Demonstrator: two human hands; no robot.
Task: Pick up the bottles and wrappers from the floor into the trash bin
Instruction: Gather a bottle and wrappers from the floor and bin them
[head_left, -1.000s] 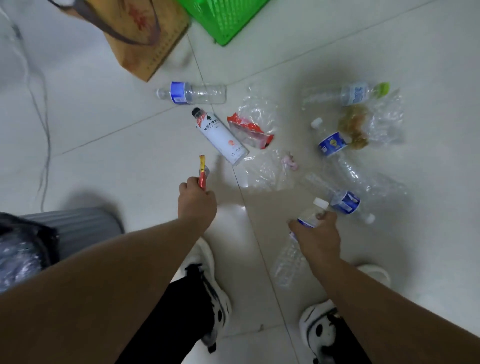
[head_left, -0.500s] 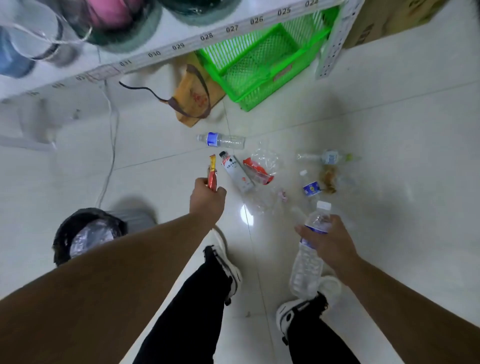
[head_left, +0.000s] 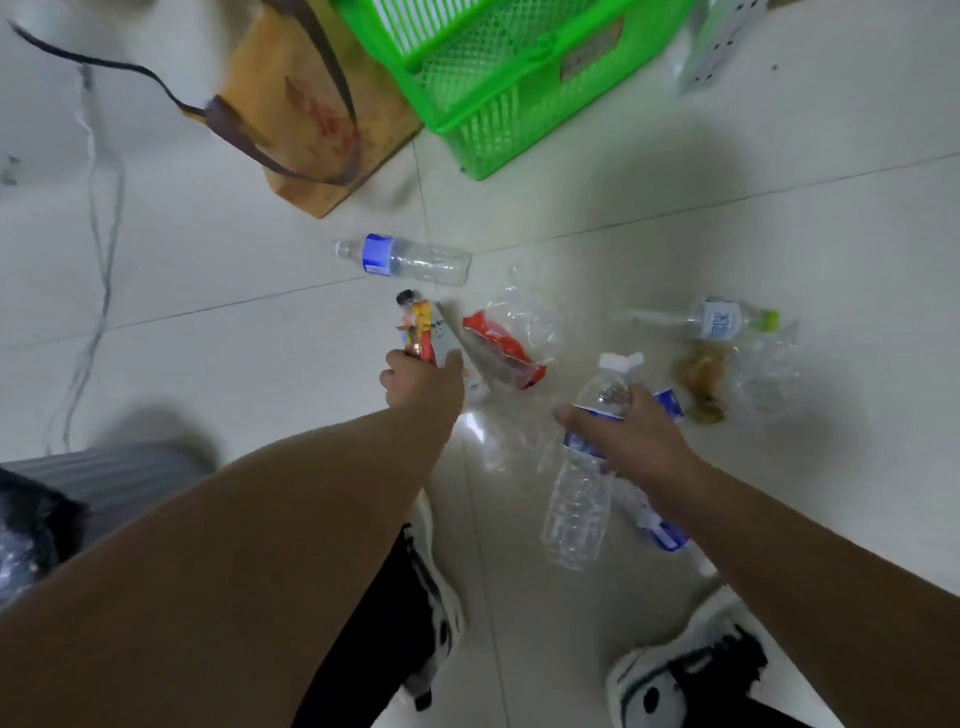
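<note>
Your left hand (head_left: 422, 382) grips a red-yellow wrapper (head_left: 418, 328), your right hand (head_left: 631, 439) clasps a clear bottle (head_left: 581, 499), 1 item each, over the littered floor (head_left: 260, 353).

The floor (head_left: 779, 467) was pale glossy tile with thin grout lines. Beyond the left hand (head_left: 421, 384) lay a clear bottle with a blue label (head_left: 402, 258) on its side, and past that a brown paper bag (head_left: 317, 114) and a green mesh basket (head_left: 514, 78). A red-edged clear wrapper (head_left: 506, 348) lay between the hands. Beyond the right hand (head_left: 631, 441) lay a green-capped bottle (head_left: 711, 319) and a crumpled wrapper with brown contents (head_left: 706, 379). A grey trash bin (head_left: 119, 478) stood left of the left hand.
</note>
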